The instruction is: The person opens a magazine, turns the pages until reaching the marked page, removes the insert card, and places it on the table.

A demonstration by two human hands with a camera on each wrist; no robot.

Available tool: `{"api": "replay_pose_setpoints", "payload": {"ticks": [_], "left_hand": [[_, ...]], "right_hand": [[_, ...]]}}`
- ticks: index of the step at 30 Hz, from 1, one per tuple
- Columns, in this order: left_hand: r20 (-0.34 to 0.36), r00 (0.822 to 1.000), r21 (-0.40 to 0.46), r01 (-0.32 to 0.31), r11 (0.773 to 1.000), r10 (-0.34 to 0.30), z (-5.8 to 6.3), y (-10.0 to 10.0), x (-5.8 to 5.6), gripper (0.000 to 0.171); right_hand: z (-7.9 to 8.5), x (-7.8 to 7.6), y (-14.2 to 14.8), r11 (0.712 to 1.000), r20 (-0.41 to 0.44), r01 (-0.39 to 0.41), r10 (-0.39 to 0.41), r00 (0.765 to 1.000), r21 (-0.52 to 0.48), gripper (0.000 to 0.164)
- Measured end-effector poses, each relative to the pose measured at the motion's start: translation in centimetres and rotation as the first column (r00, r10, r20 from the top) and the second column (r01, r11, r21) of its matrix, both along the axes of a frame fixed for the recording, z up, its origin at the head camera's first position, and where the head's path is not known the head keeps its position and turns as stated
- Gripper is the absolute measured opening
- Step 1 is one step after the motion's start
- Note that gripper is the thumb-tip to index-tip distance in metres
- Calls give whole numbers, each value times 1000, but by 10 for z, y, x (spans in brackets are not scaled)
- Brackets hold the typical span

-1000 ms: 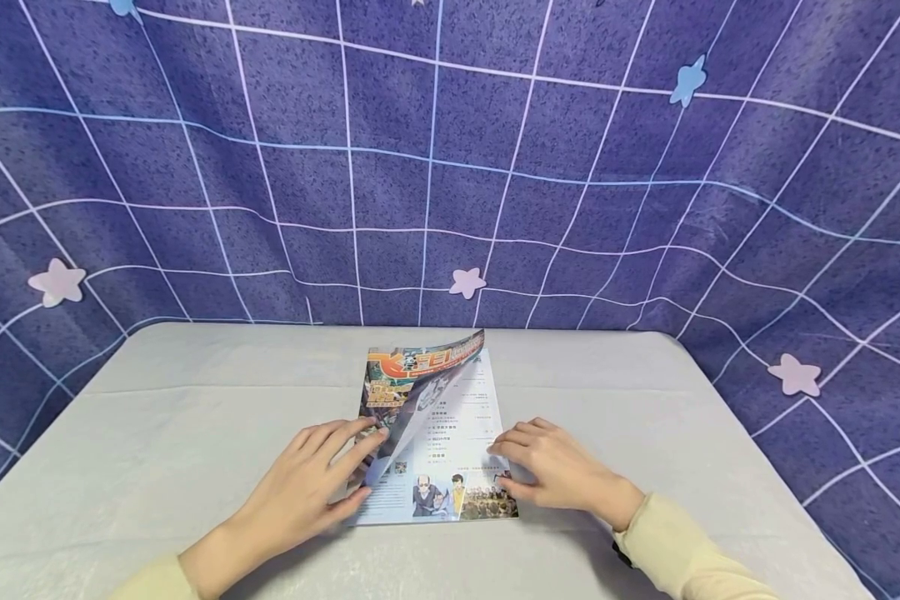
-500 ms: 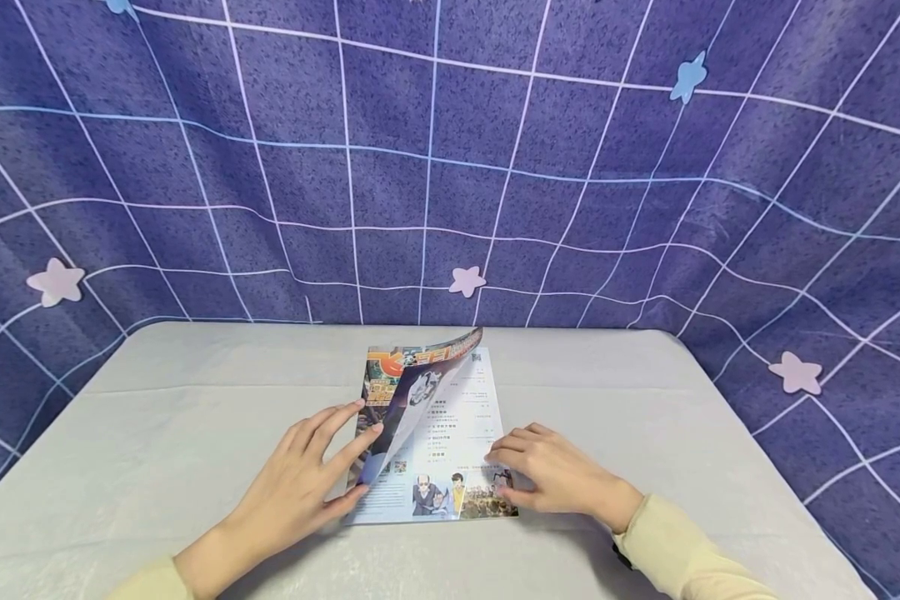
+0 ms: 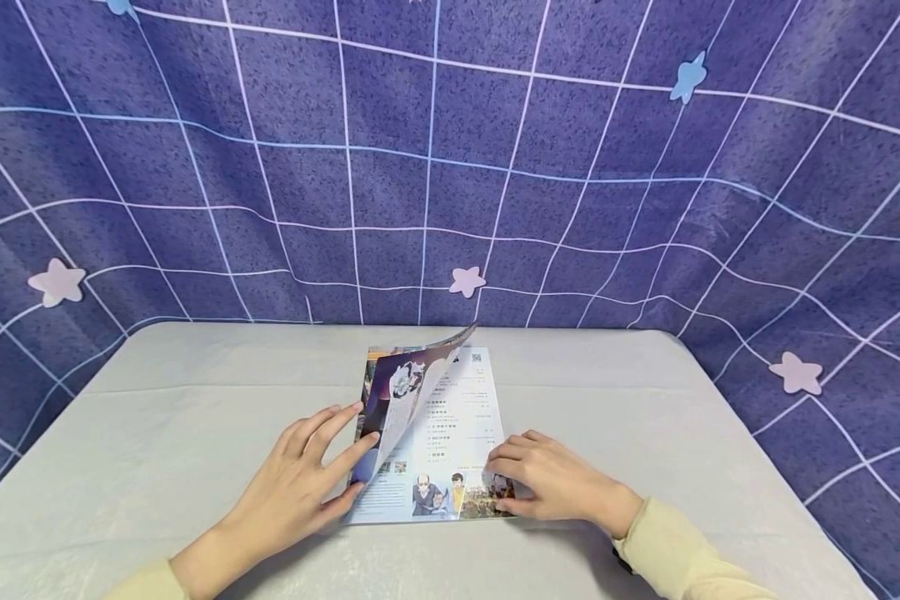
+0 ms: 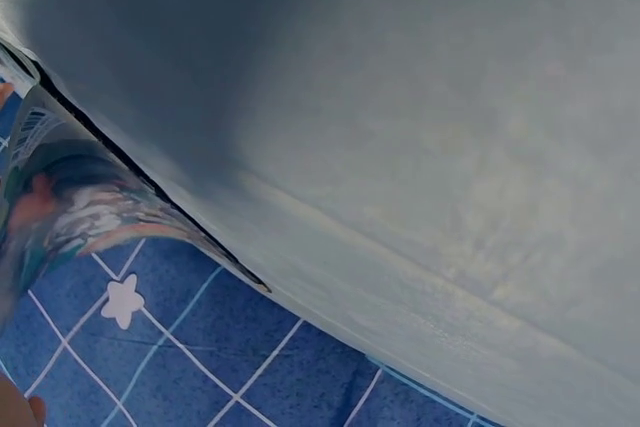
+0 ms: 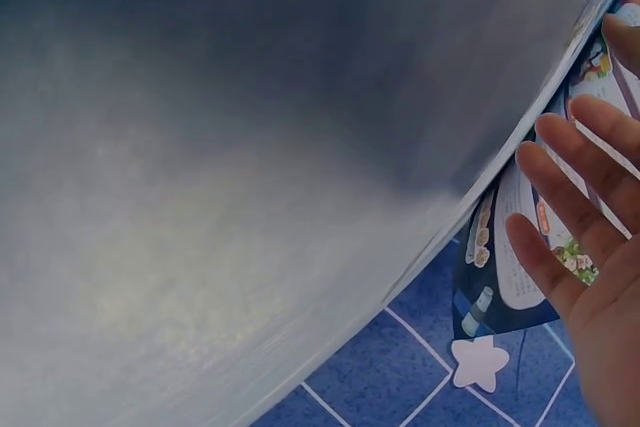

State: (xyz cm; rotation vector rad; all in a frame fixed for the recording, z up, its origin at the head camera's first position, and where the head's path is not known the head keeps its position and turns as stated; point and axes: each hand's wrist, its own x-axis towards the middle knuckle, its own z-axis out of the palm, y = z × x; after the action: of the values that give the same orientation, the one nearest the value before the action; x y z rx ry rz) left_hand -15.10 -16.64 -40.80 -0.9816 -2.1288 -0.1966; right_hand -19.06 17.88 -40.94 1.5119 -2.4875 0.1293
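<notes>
In the head view a magazine (image 3: 450, 433) lies on the table, its front cover (image 3: 401, 387) lifted and curling over to the left. The cover's dark inner side shows a white figure; beneath it is a white page of printed lines with cartoon figures along the bottom. My left hand (image 3: 300, 475) is at the lower left, its fingers extended and spread against the cover, thumb by the bottom corner. My right hand (image 3: 555, 479) rests on the page's lower right edge, fingers slightly bent. In the right wrist view my right hand (image 5: 610, 277) shows spread fingers over colourful print.
A pale cloth covers the table (image 3: 195, 417), reaching back to a purple curtain (image 3: 390, 167) with a grid of lines and stars. A pink star (image 3: 467, 282) hangs behind the magazine.
The cover has swung further left, so its outer print is mostly hidden and more of the inner side and page shows. My left hand shifts slightly left; the right stays nearly still.
</notes>
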Motion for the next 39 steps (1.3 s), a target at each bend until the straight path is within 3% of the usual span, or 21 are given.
{"api": "replay_pose_setpoints", "payload": {"ticks": [19, 31, 39], "left_hand": [[-5, 1000, -78, -11, 997, 11, -3, -5, -3, 43], [36, 998, -129, -41, 991, 46, -1, -12, -7, 44], [23, 998, -162, -55, 985, 59, -3, -17, -9, 46]], "right_hand": [[-3, 2, 3, 999, 79, 14, -17, 997, 43, 43], [-3, 1, 4, 999, 64, 8, -12, 998, 50, 47], [-2, 2, 4, 997, 76, 11, -17, 997, 72, 52]]}}
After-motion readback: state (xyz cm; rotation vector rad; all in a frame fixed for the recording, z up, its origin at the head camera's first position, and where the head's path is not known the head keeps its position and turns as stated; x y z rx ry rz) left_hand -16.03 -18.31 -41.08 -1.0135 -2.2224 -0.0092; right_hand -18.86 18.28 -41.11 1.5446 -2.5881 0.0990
